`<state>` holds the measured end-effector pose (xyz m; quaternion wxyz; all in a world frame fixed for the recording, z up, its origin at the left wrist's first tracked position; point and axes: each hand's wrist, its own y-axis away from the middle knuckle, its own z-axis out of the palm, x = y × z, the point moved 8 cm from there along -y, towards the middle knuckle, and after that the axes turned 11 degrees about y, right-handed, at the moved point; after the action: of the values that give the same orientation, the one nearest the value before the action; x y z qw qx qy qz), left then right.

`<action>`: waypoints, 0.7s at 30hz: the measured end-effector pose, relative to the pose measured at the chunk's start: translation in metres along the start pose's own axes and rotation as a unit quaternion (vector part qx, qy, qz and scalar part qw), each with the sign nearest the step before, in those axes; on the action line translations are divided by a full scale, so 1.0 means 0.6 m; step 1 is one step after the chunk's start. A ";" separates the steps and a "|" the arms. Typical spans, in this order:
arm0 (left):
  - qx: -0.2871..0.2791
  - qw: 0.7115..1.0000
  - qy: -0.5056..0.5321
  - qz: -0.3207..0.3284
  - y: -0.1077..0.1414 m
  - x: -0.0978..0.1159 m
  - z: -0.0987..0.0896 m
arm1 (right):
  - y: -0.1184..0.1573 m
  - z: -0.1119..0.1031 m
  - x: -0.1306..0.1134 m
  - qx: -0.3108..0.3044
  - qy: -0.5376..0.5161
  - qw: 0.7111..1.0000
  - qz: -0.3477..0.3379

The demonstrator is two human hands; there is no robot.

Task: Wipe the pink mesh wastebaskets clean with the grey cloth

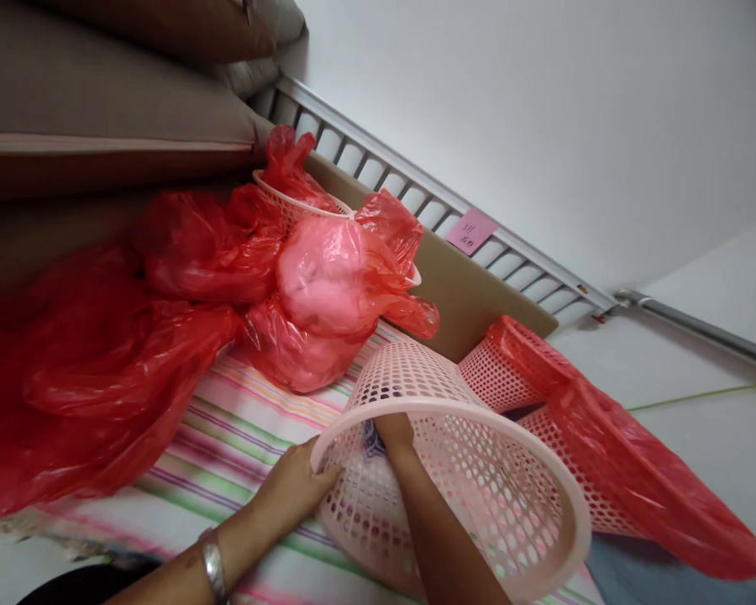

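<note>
Head camera shows me, at far left, a big red plastic bag (pixel 119 378) spread loosely on the striped cloth (pixel 207 458), below some brown padded forms (pixel 119 101). Beside it are filled red bags (pixel 328 277), bunched together, and one light basket (pixel 302 205) behind them has red plastic in its mouth.

My left hand (pixel 299 483), with a silver bracelet (pixel 212 567) on the wrist, is closed on the rim of the pink basket (pixel 441 409). This basket is tilted on the striped cloth, and its wide opening faces toward me. My right hand (pixel 395 430) reaches inside it, at a small blue-purple cloth (pixel 373 440). The rim and the curl of the hand hide its fingertips, so I cannot tell if it is closed on the cloth.

Above, a pink note (pixel 472 231) with handwriting is on the slatted rail (pixel 378 172), over a beige board (pixel 459 294). More to the right, two more pink baskets (pixel 497 378) lie beside the tilted one, partly covered by red plastic (pixel 655 479). At far right, a metal pipe (pixel 706 329) runs along the white wall (pixel 542 109).
</note>
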<state>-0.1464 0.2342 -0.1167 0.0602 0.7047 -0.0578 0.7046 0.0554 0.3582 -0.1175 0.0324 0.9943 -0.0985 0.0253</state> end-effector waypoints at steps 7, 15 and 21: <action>-0.046 0.993 0.043 -0.103 0.012 -0.062 0.045 | 0.075 0.010 0.001 -0.030 -0.002 1.000 0.006; -0.020 0.999 0.018 -0.036 0.010 -0.035 0.032 | 0.295 0.044 0.021 -0.065 -0.018 0.996 -0.063; -0.032 0.999 0.018 -0.012 0.003 -0.032 0.035 | 0.230 0.021 0.014 -0.032 -0.068 0.994 -0.080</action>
<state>-0.1258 0.2288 -0.1360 0.0924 0.6901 -0.0702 0.7144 0.0372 0.2209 -0.1216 0.0597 0.9968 -0.0213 -0.0483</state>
